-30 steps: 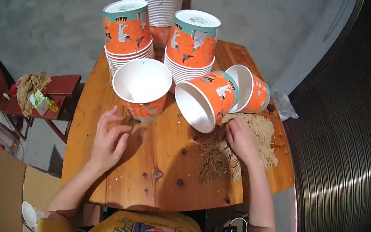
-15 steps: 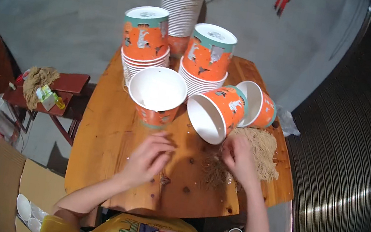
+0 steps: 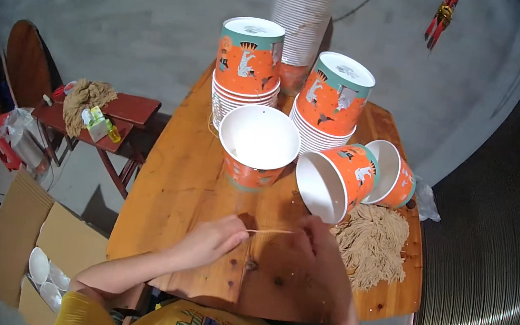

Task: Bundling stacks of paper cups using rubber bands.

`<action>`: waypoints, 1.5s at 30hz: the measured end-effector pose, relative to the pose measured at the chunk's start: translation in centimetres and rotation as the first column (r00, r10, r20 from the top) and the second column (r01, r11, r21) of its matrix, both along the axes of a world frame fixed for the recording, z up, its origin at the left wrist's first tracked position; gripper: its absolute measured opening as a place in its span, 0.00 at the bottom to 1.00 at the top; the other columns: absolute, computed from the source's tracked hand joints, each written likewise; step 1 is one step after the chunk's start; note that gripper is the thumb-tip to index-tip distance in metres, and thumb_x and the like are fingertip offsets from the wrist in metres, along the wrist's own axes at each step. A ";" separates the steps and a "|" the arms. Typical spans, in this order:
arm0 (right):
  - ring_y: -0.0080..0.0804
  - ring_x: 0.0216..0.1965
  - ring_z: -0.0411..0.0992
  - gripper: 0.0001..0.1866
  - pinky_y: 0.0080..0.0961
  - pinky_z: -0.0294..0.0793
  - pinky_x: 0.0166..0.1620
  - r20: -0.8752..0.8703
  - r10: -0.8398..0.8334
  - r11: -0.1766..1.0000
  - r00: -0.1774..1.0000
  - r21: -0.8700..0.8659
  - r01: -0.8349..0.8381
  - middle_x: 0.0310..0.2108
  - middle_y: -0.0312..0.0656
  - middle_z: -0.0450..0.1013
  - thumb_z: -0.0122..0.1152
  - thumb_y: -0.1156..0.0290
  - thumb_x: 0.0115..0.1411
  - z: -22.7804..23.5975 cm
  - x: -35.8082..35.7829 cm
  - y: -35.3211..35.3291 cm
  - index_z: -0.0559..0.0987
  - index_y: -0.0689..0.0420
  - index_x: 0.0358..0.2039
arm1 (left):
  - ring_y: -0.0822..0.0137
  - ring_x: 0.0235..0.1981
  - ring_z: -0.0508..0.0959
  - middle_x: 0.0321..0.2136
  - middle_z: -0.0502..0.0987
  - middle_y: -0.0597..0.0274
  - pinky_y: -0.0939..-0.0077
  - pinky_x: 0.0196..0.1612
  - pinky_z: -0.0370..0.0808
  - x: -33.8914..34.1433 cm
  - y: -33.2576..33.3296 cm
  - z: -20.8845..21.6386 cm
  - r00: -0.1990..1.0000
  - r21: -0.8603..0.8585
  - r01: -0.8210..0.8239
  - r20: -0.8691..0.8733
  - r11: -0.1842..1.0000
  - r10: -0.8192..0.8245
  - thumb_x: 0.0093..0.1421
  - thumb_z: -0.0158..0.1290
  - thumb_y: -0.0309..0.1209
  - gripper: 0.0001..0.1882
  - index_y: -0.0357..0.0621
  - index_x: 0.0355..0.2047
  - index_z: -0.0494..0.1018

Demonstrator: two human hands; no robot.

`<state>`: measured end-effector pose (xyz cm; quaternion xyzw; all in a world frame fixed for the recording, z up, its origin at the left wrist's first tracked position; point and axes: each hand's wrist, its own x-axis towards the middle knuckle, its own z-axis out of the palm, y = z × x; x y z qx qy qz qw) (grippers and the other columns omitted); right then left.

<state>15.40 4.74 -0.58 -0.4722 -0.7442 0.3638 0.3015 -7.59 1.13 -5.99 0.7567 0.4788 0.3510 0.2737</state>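
Note:
A short tan strand [image 3: 273, 231] is stretched between my hands above the middle of the wooden table. My left hand [image 3: 213, 241] pinches one end of it between thumb and fingers. At the other end my right hand [image 3: 319, 251] is closed, partly blurred and in shadow. Beside it lies a pile of tan strands [image 3: 373, 248]. Just beyond my hands an orange paper bucket [image 3: 259, 142] stands upright, its white inside showing. To its right, a second orange bucket [image 3: 332, 181] lies on its side, mouth toward me, with another tipped bucket [image 3: 392, 175] behind it.
Two stacks of upside-down buckets, the left stack [image 3: 248, 60] and the right stack [image 3: 334, 96], stand farther back. Behind them rises a tall white stack [image 3: 301, 21]. An open cardboard box [image 3: 67, 235] with white cups is at lower left, a red bench [image 3: 127, 109] beyond it.
My hands have come together over the table, the right one leaving the pile, and a strand now spans them. The view has shifted, so the scene sits farther right and lower.

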 end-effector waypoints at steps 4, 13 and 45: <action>0.20 0.33 0.68 0.09 0.19 0.68 0.41 -0.214 0.471 0.880 0.856 0.182 -0.439 0.32 0.35 0.71 0.55 0.70 0.62 -4.1 -2.2 2.6 0.73 0.61 0.39 | 0.49 0.31 0.75 0.27 0.72 0.54 0.58 0.32 0.73 0.4 0.9 3.0 0.954 0.005 0.033 -0.299 0.999 -0.030 0.64 0.46 0.35 0.11 0.39 0.30 0.67; 0.15 0.27 0.63 0.06 0.16 0.63 0.29 -0.269 -0.046 0.990 0.962 -0.144 0.007 0.23 0.29 0.67 0.58 0.69 0.60 -2.7 -4.5 2.0 0.75 0.58 0.29 | 0.57 0.35 0.72 0.29 0.70 0.59 0.62 0.42 0.69 -2.9 6.4 5.0 0.912 0.503 0.157 -0.404 0.850 0.070 0.56 0.55 0.36 0.10 0.44 0.34 0.70; 0.16 0.16 0.56 0.06 0.18 0.58 0.20 -0.306 -0.118 0.830 0.945 0.492 0.264 0.14 0.32 0.59 0.64 0.78 0.52 -3.2 -4.9 0.5 0.76 0.57 0.30 | 0.66 0.25 0.76 0.24 0.74 0.57 0.71 0.33 0.73 -1.0 2.2 8.0 0.995 -0.216 0.002 -0.094 0.976 -0.023 0.55 0.50 0.26 0.27 0.51 0.58 0.66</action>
